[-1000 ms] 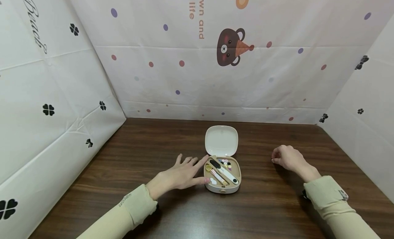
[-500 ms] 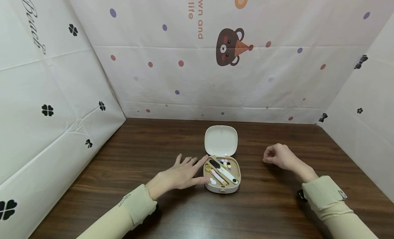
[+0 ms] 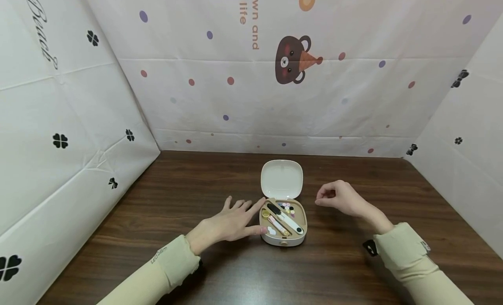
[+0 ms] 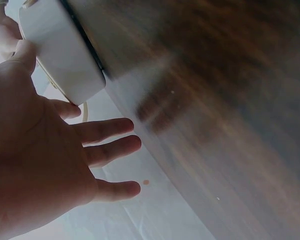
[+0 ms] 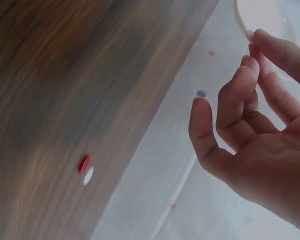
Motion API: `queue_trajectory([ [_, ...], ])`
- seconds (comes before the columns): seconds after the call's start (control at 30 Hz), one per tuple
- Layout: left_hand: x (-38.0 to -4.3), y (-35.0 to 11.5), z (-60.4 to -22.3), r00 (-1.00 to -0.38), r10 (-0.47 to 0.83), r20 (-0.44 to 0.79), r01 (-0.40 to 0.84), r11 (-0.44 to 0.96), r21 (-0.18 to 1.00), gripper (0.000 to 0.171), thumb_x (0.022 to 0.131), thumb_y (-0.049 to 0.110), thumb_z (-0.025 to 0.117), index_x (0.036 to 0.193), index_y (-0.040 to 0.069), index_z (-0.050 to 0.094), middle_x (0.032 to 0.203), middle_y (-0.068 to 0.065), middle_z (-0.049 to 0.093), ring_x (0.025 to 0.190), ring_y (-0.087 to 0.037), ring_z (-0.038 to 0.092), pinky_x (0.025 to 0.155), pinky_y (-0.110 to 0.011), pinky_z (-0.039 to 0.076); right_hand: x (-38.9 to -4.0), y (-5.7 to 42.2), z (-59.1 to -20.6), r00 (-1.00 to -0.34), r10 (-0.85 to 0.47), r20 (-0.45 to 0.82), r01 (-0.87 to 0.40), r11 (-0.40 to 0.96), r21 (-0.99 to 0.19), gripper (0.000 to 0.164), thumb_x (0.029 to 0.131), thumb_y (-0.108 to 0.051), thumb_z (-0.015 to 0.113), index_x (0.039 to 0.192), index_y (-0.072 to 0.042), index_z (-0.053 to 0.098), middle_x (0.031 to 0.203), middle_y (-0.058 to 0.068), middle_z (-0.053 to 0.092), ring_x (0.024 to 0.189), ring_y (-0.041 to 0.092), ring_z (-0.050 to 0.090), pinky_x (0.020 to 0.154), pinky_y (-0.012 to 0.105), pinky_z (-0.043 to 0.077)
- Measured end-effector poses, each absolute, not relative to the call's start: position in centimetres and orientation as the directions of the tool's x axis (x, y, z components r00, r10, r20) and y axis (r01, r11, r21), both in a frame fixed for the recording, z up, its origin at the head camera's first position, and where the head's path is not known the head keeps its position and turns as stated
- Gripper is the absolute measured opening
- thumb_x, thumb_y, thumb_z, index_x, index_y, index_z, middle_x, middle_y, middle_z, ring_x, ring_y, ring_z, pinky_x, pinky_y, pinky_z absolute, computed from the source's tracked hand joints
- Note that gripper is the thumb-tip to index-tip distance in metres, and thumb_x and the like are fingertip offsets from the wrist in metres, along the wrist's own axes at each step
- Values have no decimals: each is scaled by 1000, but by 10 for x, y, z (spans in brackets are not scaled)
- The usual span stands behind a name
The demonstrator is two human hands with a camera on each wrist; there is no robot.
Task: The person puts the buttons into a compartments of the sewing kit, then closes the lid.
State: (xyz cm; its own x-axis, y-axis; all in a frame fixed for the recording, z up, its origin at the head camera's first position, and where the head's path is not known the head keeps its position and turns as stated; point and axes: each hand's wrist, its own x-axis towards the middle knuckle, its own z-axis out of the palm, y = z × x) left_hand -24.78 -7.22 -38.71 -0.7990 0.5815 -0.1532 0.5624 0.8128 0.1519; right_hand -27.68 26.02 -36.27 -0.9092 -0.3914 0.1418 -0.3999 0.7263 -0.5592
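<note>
A small white case (image 3: 284,241) with a beige tray lies open on the table, its lid (image 3: 281,179) tipped back. Inside are a long black-and-white tool (image 3: 285,218), a slim pink-and-gold piece (image 3: 279,225), a round gold piece (image 3: 266,213), and several small coloured discs (image 3: 288,208). At the case's left side my left hand (image 3: 232,221) steadies it, fingers spread, with index fingertip and thumb on the rim. My right hand (image 3: 341,199) hovers right of the case, thumb and index tips together; I cannot tell whether something tiny is pinched there.
In the right wrist view, a small red oval (image 5: 84,164) and a white oval (image 5: 88,176) show on the dark wooden table (image 3: 204,174). Patterned white cloth (image 3: 188,108) walls the table off at the back and both sides.
My right hand has moved left over the table towards the case, thumb and index finger staying close together. My left hand and the case keep their places.
</note>
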Motion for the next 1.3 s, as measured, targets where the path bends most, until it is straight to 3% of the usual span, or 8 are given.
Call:
queue_trajectory([
  [0.63,-247,-72,-386,-799,580,-162,561,814,149,85,89,75,31,157,29,6,152,-13,40,143,-32,33,114,-65,14,-283,217,-373,-876,-467,119,-424,631,-650,6,84,-16,74,80,-11,72,69,-4,62,60,7,46,54,19,38],
  [1.3,-247,-72,-385,-799,580,-158,558,814,162,85,90,75,31,157,29,7,152,-14,40,143,-32,33,114,-65,14,-282,200,-378,-883,-425,200,-459,689,-561,9,80,-12,77,74,-14,71,69,-5,61,63,5,48,58,19,41],
])
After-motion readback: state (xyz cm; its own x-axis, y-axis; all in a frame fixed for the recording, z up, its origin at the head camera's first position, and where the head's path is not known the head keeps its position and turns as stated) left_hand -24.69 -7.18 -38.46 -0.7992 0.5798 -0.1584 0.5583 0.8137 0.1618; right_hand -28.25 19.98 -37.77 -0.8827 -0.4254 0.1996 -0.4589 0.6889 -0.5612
